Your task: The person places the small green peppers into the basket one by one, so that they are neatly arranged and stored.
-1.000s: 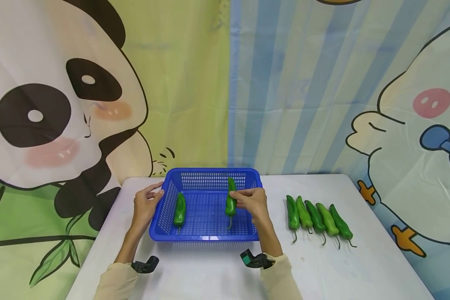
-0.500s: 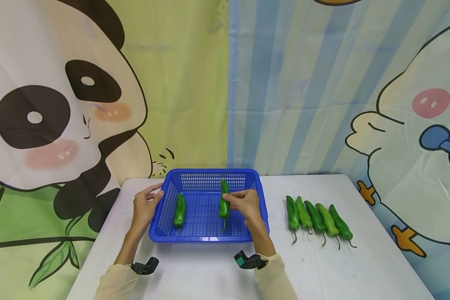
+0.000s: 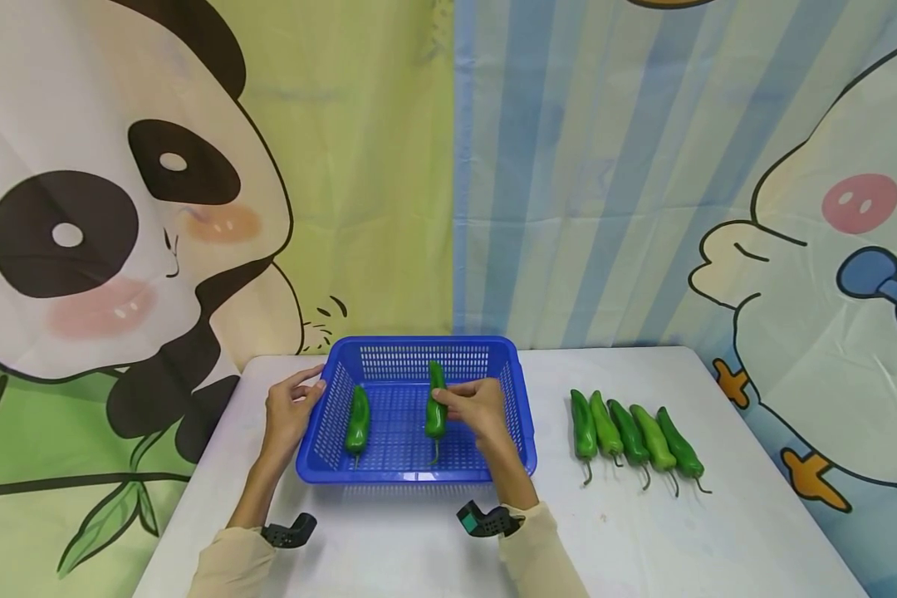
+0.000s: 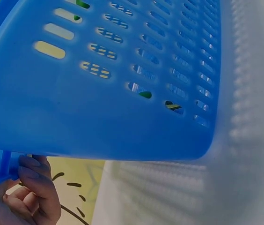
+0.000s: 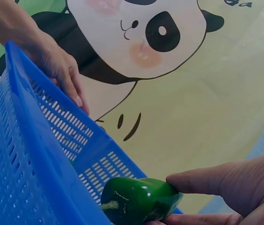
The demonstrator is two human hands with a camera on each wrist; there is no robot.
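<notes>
My right hand point(image 3: 478, 407) pinches a green pepper point(image 3: 435, 411) between thumb and fingers, over the inside of the blue plastic basket point(image 3: 419, 477). In the right wrist view that pepper point(image 5: 139, 199) shows its stem end toward the camera, thumb on one side and fingers below. My left hand point(image 3: 290, 409) holds the basket's left rim; in the left wrist view its curled fingers point(image 4: 40, 180) lie at the rim's edge. Another green pepper point(image 3: 357, 422) lies inside the basket near the left wall, stem toward me.
Several green peppers point(image 3: 628, 432) lie side by side in a row on the white table point(image 3: 643, 531), right of the basket. A cartoon-printed curtain point(image 3: 553, 183) hangs directly behind the table. Each wrist wears a black camera mount point(image 3: 290, 529).
My right hand has moved left across the basket, carrying the pinched pepper toward the middle. The left hand has stayed at the rim, and the other peppers have not moved.
</notes>
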